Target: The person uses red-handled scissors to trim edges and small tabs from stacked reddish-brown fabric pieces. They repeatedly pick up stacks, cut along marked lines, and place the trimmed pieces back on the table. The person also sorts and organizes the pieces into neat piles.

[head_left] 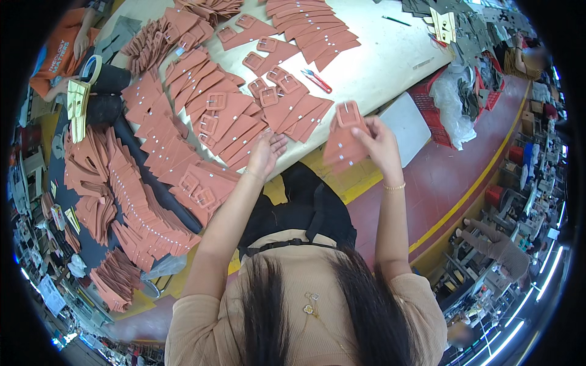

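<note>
Right hand (379, 141) was pinched shut on a terracotta strap piece (343, 145), fingers at its upper edge beside the covered rectangular buckle (348, 113) at the top; the piece hung down from the grip, held up off the table edge, small silver studs showing near its lower end. Left hand (266, 152) lay flat with fingers spread and loose, not closed on anything, resting on the near end of a fanned row of the same strap pieces (244, 131) at the front edge of the cream table (390, 58). The held piece was just right of that row, apart from it, over the gap between the table and a white panel (408, 125). More buckled straps (213, 104) lay overlapped further in, and another fan of strap pieces without buckles (317, 33) sat near the far side. Red-handled thread snips (316, 80) lay on bare tabletop just beyond the nearest row. Left of the table, stacks of the same terracotta pieces (131, 195) covered a dark surface (163, 190), spilling toward the lower left. Red crate (430, 104) with a clear plastic bag (448, 100) stood on the floor off the table's right end. Yellow floor line (470, 192) ran across red floor to the right. Another person in an orange shirt (58, 52) sat at the far left, well apart from the hands. A second person's arm in a brown sleeve (497, 244) showed lower right, near machines; too small to tell what it was doing.
</note>
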Tool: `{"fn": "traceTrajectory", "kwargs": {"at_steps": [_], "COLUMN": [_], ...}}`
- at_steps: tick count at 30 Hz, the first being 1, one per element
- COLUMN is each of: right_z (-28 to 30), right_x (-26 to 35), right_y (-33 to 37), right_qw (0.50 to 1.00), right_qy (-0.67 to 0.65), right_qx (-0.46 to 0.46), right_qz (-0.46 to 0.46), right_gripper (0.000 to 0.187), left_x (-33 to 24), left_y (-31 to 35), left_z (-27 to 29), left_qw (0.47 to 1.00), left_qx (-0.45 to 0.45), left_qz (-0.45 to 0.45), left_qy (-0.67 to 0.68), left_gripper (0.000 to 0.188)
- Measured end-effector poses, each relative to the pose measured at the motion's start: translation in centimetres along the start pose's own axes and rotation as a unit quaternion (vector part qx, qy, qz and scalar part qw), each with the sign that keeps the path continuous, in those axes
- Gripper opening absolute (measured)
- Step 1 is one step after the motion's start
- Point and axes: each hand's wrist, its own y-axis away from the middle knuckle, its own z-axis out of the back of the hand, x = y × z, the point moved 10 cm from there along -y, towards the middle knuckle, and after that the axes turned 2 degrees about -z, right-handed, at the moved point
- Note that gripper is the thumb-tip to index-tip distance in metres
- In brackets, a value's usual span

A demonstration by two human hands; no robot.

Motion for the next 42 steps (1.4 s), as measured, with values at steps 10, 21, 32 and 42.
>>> {"fn": "traceTrajectory", "kwargs": {"at_steps": [10,21,32,42], "right_z": [-14.1,-18.8,-18.3,-18.7], "right_x": [6.3,2.0,2.3,2.4], "right_y": [-12.4,-18.0,-18.1,-18.2], "right_qw": [0.961,0.96,0.95,0.934], "right_qy": [-0.216,0.206,0.235,0.292], "right_qx": [0.173,0.165,0.166,0.161], "right_qz": [0.014,0.095,0.119,0.132], "right_gripper": [0.033,0.049,0.049,0.051], "left_x": [-1.1,-2.6,-3.4,-2.5], "left_y": [-0.2,-0.8,-1.9,-0.1], "left_z": [-0.6,-1.9,-2.2,-2.0], "left_qw": [0.998,0.994,0.991,0.994], "left_qx": [0.009,0.012,0.021,-0.037], "left_qz": [-0.01,-0.01,-0.003,0.039], "left_qy": [0.058,0.112,0.136,0.091], "left_gripper": [0.033,0.07,0.068,0.063]}}
